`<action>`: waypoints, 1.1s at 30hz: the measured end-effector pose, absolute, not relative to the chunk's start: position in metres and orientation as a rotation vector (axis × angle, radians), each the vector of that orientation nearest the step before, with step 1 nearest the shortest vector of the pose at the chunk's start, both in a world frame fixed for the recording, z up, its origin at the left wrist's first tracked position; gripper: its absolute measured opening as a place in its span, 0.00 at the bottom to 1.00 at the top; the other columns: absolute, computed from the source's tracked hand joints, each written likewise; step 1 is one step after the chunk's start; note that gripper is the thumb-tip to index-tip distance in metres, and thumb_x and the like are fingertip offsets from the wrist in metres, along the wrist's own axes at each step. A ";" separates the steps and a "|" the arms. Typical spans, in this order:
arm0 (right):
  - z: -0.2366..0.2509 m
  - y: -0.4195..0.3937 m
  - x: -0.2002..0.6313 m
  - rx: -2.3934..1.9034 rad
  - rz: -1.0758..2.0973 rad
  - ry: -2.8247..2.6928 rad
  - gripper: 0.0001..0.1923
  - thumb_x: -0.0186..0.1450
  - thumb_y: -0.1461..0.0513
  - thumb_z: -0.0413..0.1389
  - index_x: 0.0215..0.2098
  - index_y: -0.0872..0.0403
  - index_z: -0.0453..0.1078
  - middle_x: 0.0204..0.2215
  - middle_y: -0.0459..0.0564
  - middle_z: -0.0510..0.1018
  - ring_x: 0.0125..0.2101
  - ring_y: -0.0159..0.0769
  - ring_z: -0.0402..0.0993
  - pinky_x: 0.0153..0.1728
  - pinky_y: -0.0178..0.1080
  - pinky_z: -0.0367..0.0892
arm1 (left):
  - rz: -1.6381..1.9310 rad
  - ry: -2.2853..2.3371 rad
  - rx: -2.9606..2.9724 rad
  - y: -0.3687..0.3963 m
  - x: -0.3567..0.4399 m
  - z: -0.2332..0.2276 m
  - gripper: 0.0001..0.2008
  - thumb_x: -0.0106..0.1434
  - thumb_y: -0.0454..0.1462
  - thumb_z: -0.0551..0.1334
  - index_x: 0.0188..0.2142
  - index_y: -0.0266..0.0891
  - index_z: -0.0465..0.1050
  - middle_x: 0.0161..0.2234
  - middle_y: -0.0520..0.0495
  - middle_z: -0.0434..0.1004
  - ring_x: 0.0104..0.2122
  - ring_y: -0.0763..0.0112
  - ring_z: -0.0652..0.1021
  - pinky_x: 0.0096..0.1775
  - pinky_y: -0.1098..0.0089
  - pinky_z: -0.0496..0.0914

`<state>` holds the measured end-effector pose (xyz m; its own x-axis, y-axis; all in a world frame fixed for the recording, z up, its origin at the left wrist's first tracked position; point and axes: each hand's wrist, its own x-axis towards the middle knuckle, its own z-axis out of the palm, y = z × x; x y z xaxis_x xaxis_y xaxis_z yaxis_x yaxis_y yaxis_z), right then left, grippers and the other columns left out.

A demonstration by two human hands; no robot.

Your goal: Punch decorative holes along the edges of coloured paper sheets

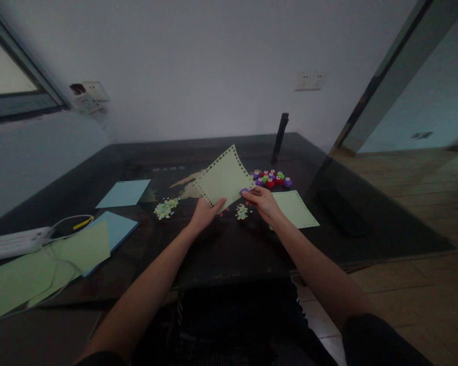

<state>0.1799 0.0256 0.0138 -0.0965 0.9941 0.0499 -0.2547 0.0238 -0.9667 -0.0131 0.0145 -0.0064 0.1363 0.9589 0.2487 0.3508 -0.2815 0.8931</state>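
My left hand (205,213) pinches the lower corner of a pale green paper sheet (224,179) held up above the dark table (229,249); small holes run along the sheet's edges. My right hand (262,201) grips a small purple punch (245,191) clamped on the sheet's right edge. Under the hands lie two small heaps of paper bits, one heap (166,207) to the left and one heap (241,212) below the punch. A second punched green sheet (295,209) lies flat just right of my right hand.
A cluster of small coloured punches (272,178) sits behind the right hand, with a dark upright post (280,137) beyond. Blue sheets (124,193) and green sheets (41,269) lie at the left, beside a white power strip (13,243) with cables. A dark flat object (338,211) rests at the right.
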 end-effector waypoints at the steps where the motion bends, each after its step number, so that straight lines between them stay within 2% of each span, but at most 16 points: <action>1: 0.014 0.025 0.180 -0.946 1.384 -1.125 0.16 0.44 0.55 0.67 0.24 0.56 0.70 0.19 0.43 0.71 0.20 0.27 0.63 0.23 0.35 0.56 | 1.138 1.275 1.732 0.015 -0.014 -0.006 0.14 0.59 0.44 0.58 0.30 0.34 0.74 0.22 0.47 0.78 0.17 0.72 0.73 0.25 0.71 0.69; 4: 0.013 0.025 0.180 -0.953 1.444 -1.148 0.16 0.46 0.54 0.67 0.24 0.57 0.70 0.19 0.43 0.71 0.20 0.27 0.65 0.22 0.34 0.57 | 1.139 1.282 1.725 0.016 -0.015 -0.006 0.15 0.59 0.44 0.58 0.29 0.34 0.74 0.22 0.47 0.78 0.17 0.72 0.72 0.25 0.71 0.69; 9: 0.008 0.027 0.180 -0.952 1.513 -1.125 0.17 0.46 0.56 0.67 0.29 0.56 0.71 0.26 0.46 0.75 0.22 0.27 0.69 0.24 0.33 0.62 | 1.183 1.276 1.718 0.019 -0.016 -0.007 0.15 0.59 0.45 0.58 0.29 0.34 0.73 0.21 0.48 0.77 0.17 0.73 0.72 0.25 0.72 0.69; 15: 0.010 0.028 0.184 -0.919 1.575 -1.203 0.12 0.53 0.57 0.63 0.33 0.55 0.73 0.32 0.50 0.77 0.24 0.27 0.70 0.26 0.33 0.65 | 1.247 1.276 1.681 0.018 -0.017 -0.001 0.14 0.59 0.45 0.58 0.28 0.34 0.72 0.20 0.49 0.76 0.17 0.72 0.72 0.25 0.72 0.68; 18: 0.013 0.028 0.187 -0.905 1.576 -1.228 0.11 0.57 0.56 0.59 0.33 0.55 0.72 0.31 0.50 0.78 0.24 0.27 0.70 0.25 0.32 0.64 | 1.258 1.288 1.667 0.017 -0.017 0.002 0.14 0.59 0.45 0.58 0.28 0.34 0.72 0.20 0.49 0.76 0.16 0.73 0.72 0.24 0.73 0.68; 23: 0.014 0.030 0.191 -0.914 1.605 -1.244 0.16 0.63 0.52 0.52 0.32 0.57 0.71 0.27 0.51 0.77 0.24 0.29 0.70 0.26 0.33 0.64 | 1.269 1.288 1.681 0.020 -0.019 -0.002 0.15 0.59 0.45 0.58 0.27 0.34 0.72 0.20 0.48 0.76 0.17 0.73 0.72 0.25 0.73 0.68; 29: 0.015 0.029 0.192 -0.963 1.610 -1.286 0.20 0.65 0.49 0.48 0.30 0.57 0.71 0.26 0.52 0.76 0.24 0.30 0.70 0.28 0.35 0.65 | 1.275 1.272 1.689 0.020 -0.020 -0.003 0.15 0.59 0.44 0.57 0.27 0.34 0.72 0.20 0.48 0.76 0.18 0.73 0.73 0.26 0.73 0.68; 33: 0.015 0.029 0.190 -1.031 1.496 -1.397 0.22 0.65 0.48 0.47 0.28 0.57 0.71 0.25 0.51 0.76 0.23 0.30 0.70 0.28 0.35 0.65 | 1.268 1.282 1.685 0.018 -0.018 0.001 0.14 0.59 0.44 0.58 0.27 0.35 0.71 0.20 0.48 0.76 0.18 0.72 0.73 0.26 0.72 0.69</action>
